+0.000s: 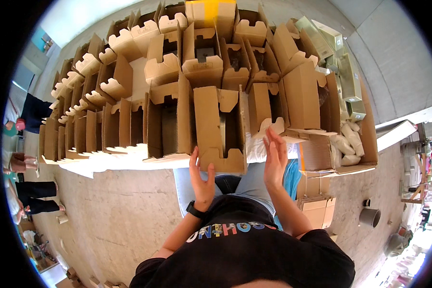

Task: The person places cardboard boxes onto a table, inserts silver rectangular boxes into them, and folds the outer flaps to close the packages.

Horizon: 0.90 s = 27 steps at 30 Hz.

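Cardboard box [207, 127]: open-topped, at the near edge of the table, straight in front of the person; part of its inside is dark, with a pale strip showing that I cannot make out.
Long axis: runs away from the person's body, front to back, with the notched front flap [224, 162] facing the waist.
Left hand [203, 188]: at the box's near left corner, thumb over the front flap and forefinger by the left side; thumb and fingers stand apart, and whether they press on the cardboard I cannot tell.
Right hand [275, 163]: raised to the right of the box and apart from it, fingers extended, nothing in the palm; the fingertips reach the front of the smaller box [260, 103], though contact is unclear.
Nearer hand: the left; from it the box lies ahead and slightly right, while from the right hand it lies to the left, across a gap.
Box on the left side: a wide box [183, 120] stands just beside, with a grey thing [169, 129] inside.
White cover [151, 164]: shows along the table's near edge, below the boxes.
Right end: gold tins [350, 79] stand behind white packets [342, 144], which lie in a large carton [317, 156].
Left wrist: wears a black watch [195, 210].
Floor: a grey bucket [369, 217] stands well off to the right.
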Motion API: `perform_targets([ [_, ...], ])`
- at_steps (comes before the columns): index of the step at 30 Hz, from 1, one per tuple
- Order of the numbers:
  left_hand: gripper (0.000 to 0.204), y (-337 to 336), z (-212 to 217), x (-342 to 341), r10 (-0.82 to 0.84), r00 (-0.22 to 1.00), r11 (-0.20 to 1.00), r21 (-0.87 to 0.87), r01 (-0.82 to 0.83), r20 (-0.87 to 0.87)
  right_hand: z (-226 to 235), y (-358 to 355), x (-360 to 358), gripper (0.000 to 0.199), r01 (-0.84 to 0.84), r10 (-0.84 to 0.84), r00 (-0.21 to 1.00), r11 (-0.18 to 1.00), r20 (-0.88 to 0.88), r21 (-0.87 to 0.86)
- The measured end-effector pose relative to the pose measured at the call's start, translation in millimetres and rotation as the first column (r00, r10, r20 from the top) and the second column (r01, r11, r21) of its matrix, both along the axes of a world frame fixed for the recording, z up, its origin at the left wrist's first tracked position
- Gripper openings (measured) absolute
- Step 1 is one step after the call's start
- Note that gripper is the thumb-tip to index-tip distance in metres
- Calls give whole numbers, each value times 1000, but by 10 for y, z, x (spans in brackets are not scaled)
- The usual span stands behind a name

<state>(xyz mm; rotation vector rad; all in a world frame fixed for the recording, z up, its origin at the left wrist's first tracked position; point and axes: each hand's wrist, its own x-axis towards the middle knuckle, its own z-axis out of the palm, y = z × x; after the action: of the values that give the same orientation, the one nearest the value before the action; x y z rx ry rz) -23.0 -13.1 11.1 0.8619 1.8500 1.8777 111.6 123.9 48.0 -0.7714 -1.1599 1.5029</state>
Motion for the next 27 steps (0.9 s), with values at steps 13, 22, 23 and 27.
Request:
perform_targets([
  [13,54,3,107,11,12,1000,1000,-26,-11,24,-331,-159,-138,57,-343,364,925,923,110,-173],
  [22,113,35,96,422,5,946,952,-287,-104,-326,-254,-230,-263,59,-301,332,907,941,259,-153],
  [23,115,58,115,432,10,948,949,-295,-109,-319,-211,-238,-258,58,-305,337,902,940,270,-155],
  [27,116,91,150,479,28,944,945,-299,-132,-330,-242,-326,-171,52,-295,321,911,946,259,-132],
])
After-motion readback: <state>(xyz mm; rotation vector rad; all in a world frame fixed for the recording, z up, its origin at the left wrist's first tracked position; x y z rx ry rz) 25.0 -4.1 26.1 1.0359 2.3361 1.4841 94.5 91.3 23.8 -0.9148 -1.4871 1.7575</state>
